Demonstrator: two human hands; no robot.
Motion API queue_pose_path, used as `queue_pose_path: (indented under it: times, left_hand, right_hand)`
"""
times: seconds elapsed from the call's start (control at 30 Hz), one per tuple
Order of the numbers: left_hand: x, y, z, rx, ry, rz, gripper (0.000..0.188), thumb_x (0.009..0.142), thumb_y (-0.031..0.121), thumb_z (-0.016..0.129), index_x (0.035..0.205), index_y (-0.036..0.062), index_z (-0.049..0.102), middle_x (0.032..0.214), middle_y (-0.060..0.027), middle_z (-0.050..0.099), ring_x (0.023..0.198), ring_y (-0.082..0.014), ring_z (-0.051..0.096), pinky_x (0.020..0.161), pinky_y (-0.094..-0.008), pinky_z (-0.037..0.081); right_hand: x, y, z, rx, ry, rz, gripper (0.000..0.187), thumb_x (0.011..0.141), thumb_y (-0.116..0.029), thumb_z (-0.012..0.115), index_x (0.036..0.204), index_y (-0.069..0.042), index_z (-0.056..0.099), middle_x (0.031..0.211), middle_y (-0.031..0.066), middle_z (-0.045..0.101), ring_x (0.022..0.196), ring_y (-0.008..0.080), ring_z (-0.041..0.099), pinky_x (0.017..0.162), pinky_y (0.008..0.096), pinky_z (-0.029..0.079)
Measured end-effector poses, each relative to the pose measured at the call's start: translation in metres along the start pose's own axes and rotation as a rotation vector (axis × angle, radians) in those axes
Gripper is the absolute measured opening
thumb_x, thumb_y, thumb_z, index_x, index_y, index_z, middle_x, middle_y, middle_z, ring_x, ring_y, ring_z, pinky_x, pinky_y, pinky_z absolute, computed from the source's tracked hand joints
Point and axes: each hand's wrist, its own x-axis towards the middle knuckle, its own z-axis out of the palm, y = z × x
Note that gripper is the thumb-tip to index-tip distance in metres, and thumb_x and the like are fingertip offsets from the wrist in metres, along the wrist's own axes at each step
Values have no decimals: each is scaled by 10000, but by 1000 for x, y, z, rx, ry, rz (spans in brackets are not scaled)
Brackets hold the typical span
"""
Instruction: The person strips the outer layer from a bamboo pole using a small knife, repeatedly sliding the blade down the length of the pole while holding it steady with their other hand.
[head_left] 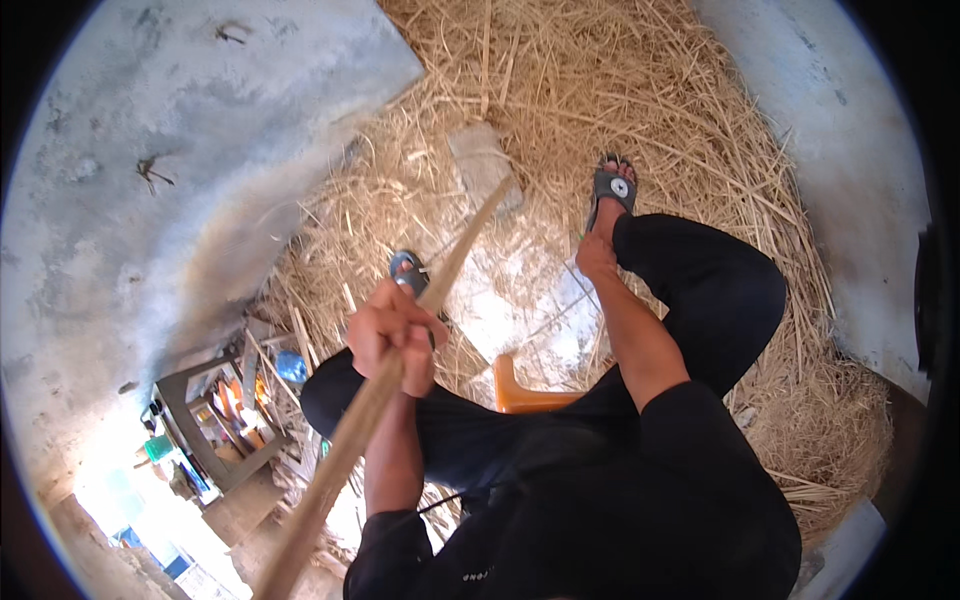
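Observation:
A long, pale brown bamboo strip runs slantwise from the lower edge up to a narrow tip between my feet. My left hand is closed around its middle, above my left knee. Down beside my right foot is my right hand, its arm stretched out along the inside of my right leg. That hand looks closed, with its fingers mostly turned from sight. A tiny green spot shows next to it, too small to name. Grey sandals are on my feet.
Straw-like shavings cover much of the floor, around a flat block. An orange plastic seat shows beneath me. Pale walls rise on both sides. A wooden frame with odds and ends stands left, near a blue object.

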Motion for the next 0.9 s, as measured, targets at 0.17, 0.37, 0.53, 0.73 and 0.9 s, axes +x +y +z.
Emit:
queue_pose_path:
  times: [0.17, 0.37, 0.53, 0.73, 0.9]
  left_hand:
    - [16, -7, -14, -7, 38, -137, 164, 768, 55, 472, 807, 75, 313, 690, -153, 489, 542, -104, 363, 538, -244, 334]
    - [25, -5, -23, 64, 56, -60, 168, 863, 120, 555, 839, 50, 404, 758, -151, 527, 605, -113, 415, 543, -235, 366]
    - [18, -3, -13, 151, 47, 58, 242, 887, 159, 619, 797, 31, 435, 568, -80, 503, 504, -152, 497, 433, -252, 409]
    - [4, 8, 10, 256, -31, 177, 227, 862, 59, 602, 750, 45, 405, 518, -53, 467, 393, -124, 420, 368, -258, 372]
    - [11, 6, 10, 181, 36, 83, 185, 914, 108, 494, 812, 19, 368, 579, -115, 477, 461, -96, 395, 395, -247, 347]
  right_hand:
    - [-31, -39, -59, 316, -122, 46, 411, 953, -312, 348, 1205, -12, 468, 923, 318, 617, 899, 469, 598, 831, 519, 453]
    - [-116, -124, -166, 685, -70, -551, 227, 961, -220, 456, 1016, -12, 530, 579, 223, 527, 540, 399, 556, 517, 458, 402]
    - [-159, -130, -175, 363, -25, -599, 198, 951, -221, 471, 961, -24, 464, 644, 203, 589, 586, 419, 578, 553, 508, 449]
    - [-101, -91, -123, 198, -43, -281, 253, 967, -246, 415, 963, 3, 462, 671, 272, 596, 624, 438, 607, 574, 524, 481]
    - [-112, -83, -127, 314, -32, -293, 226, 966, -227, 406, 960, -7, 456, 661, 263, 594, 611, 447, 596, 577, 527, 469]
